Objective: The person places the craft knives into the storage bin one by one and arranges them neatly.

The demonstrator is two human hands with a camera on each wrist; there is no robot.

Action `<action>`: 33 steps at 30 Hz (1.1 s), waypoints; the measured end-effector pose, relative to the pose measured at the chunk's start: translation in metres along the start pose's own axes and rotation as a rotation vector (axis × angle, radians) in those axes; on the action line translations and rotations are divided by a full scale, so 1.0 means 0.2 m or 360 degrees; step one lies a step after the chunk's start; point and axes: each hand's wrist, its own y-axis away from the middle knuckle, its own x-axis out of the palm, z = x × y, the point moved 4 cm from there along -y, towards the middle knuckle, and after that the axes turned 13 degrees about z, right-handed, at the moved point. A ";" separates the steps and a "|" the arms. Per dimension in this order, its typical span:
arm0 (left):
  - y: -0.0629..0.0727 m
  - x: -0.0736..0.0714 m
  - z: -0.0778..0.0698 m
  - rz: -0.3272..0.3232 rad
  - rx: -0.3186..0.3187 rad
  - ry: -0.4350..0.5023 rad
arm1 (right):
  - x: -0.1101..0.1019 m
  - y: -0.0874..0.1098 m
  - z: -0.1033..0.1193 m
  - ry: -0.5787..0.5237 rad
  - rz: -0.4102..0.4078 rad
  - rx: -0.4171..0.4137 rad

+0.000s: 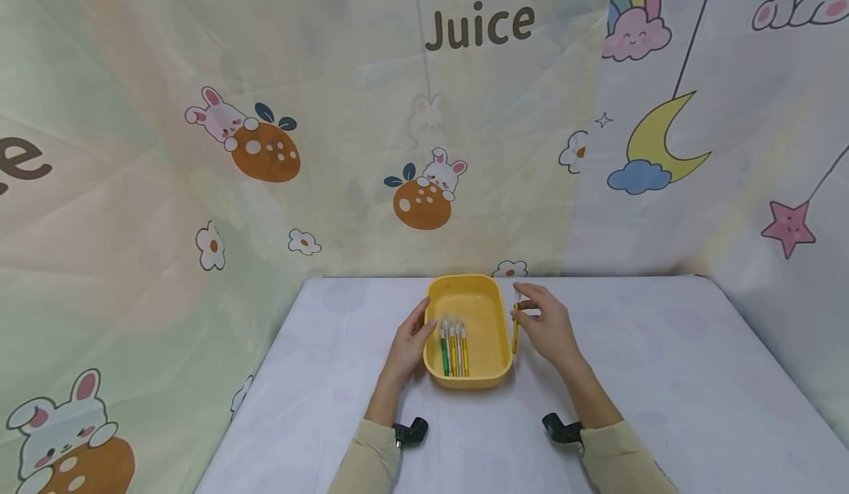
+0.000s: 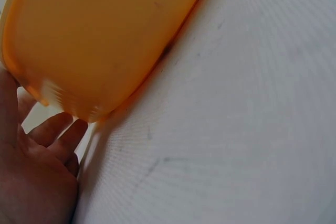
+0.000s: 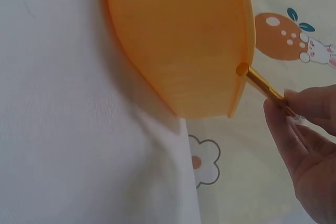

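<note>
A yellow plastic tray (image 1: 496, 317) with rounded corners stands at the table's middle. Several slim pens (image 1: 454, 350), one green and others yellow or pale with whitish upper ends, lie side by side in its near left part. My left hand (image 1: 406, 343) grips the tray's left side, thumb at the rim and fingertips (image 2: 77, 129) against the outer wall. Just beyond the right rim, my right hand (image 1: 549, 326) pinches a gold pen (image 3: 265, 86) between thumb and fingers near its clear end. Its gold end points toward me in the head view and overlaps the tray's rim in the right wrist view.
The tray rests on a white-covered table (image 1: 318, 391), near its back edge. A printed cloth (image 1: 358, 110) with rabbits, flowers and a moon hangs behind and at both sides. Black wrist cameras (image 1: 411, 431) sit on both forearms.
</note>
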 end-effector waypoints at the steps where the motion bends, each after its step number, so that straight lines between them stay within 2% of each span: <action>1: 0.00 0.00 0.00 -0.0001 -0.0004 -0.0002 | 0.00 0.00 0.00 0.0006 -0.0001 0.0002; 5: 0.00 0.00 0.00 0.0006 -0.0001 -0.0010 | 0.00 0.00 0.02 0.0041 -0.0033 -0.0003; 11: 0.00 0.00 0.00 0.0022 0.0015 0.0001 | -0.02 0.00 0.04 -0.0072 -0.0147 -0.0077; 15: 0.01 0.00 0.00 0.0022 0.0010 -0.0008 | -0.02 -0.01 0.05 -0.0075 -0.0192 -0.0090; 33: 0.01 0.00 0.00 0.0008 0.0009 -0.0036 | 0.09 -0.02 0.10 -0.0001 -0.0045 -0.0061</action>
